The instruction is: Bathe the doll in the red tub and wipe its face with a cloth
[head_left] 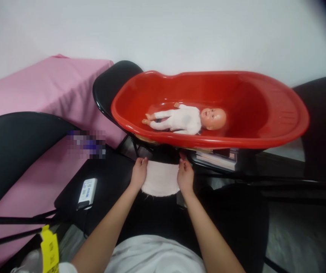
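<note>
A small white cloth (161, 179) with a frayed lower edge is stretched between my two hands, above my lap. My left hand (139, 172) is closed on its left top corner, thumb on top. At the opposite corner my right hand (186, 174) pinches the cloth in the same way. Just beyond them is a red baby bathtub (282, 113). Inside it a baby doll (187, 117) lies on its back, its head to the right, with a white cloth body and bare plastic hands and feet.
The tub rests on black chairs, with a stack of books (218, 159) under its near side. A white power bank (87, 193) lies on a black chair seat at left. Pink cloth (52, 79) covers a table at far left. A yellow tag (49, 248) is at lower left.
</note>
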`<state>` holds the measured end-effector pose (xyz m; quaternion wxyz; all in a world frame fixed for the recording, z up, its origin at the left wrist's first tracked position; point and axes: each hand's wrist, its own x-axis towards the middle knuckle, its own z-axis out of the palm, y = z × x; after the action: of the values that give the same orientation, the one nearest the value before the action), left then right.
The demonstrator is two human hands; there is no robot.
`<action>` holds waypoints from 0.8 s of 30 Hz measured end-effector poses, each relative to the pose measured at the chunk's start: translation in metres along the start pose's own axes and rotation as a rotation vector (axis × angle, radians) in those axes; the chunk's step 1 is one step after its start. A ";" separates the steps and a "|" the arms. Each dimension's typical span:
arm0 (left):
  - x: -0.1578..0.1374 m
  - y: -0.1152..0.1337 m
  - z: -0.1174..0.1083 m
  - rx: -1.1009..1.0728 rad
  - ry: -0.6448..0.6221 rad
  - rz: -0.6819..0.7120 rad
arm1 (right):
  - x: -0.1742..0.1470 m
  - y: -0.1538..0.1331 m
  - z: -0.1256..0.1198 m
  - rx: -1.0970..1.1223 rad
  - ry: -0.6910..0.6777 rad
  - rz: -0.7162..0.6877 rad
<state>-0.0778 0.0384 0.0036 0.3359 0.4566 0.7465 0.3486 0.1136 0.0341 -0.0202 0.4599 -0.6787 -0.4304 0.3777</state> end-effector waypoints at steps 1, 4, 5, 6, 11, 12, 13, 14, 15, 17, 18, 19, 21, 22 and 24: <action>-0.001 0.000 -0.003 0.009 -0.004 0.011 | -0.002 -0.001 -0.004 -0.022 0.000 -0.023; -0.010 0.006 -0.016 0.045 0.049 0.112 | -0.011 -0.011 -0.022 -0.071 0.018 -0.180; -0.015 0.010 -0.020 0.046 0.086 0.168 | -0.017 -0.017 -0.028 -0.079 0.036 -0.256; -0.021 0.014 -0.023 0.040 0.118 0.227 | -0.023 -0.025 -0.034 -0.089 0.047 -0.332; -0.048 0.030 -0.016 0.045 -0.075 0.504 | -0.052 -0.055 -0.026 -0.238 -0.219 -0.762; -0.050 0.029 -0.011 0.053 -0.142 0.540 | -0.054 -0.056 -0.019 -0.283 -0.282 -0.838; -0.051 0.028 -0.007 0.058 -0.194 0.566 | -0.056 -0.055 -0.013 -0.325 -0.327 -0.888; -0.050 0.026 -0.003 0.060 -0.229 0.581 | -0.056 -0.053 -0.007 -0.360 -0.352 -0.907; -0.049 0.023 -0.001 0.058 -0.250 0.586 | -0.056 -0.050 -0.003 -0.386 -0.359 -0.903; -0.044 0.020 -0.001 0.050 -0.283 0.566 | -0.054 -0.044 0.001 -0.418 -0.354 -0.865; -0.042 0.019 -0.002 0.039 -0.303 0.543 | -0.053 -0.042 0.002 -0.428 -0.352 -0.843; -0.040 0.019 -0.004 0.026 -0.322 0.516 | -0.053 -0.040 0.001 -0.433 -0.350 -0.823; -0.037 0.020 -0.008 0.000 -0.363 0.464 | -0.052 -0.038 0.000 -0.434 -0.349 -0.785; -0.035 0.021 -0.010 -0.012 -0.388 0.448 | -0.051 -0.036 -0.001 -0.433 -0.350 -0.768; -0.033 0.023 -0.012 -0.030 -0.437 0.437 | -0.049 -0.033 -0.003 -0.423 -0.354 -0.748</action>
<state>-0.0656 0.0133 0.0356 0.4122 0.6653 0.5355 0.3173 0.0914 -0.0055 0.0172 0.3355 -0.4809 -0.7850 0.1999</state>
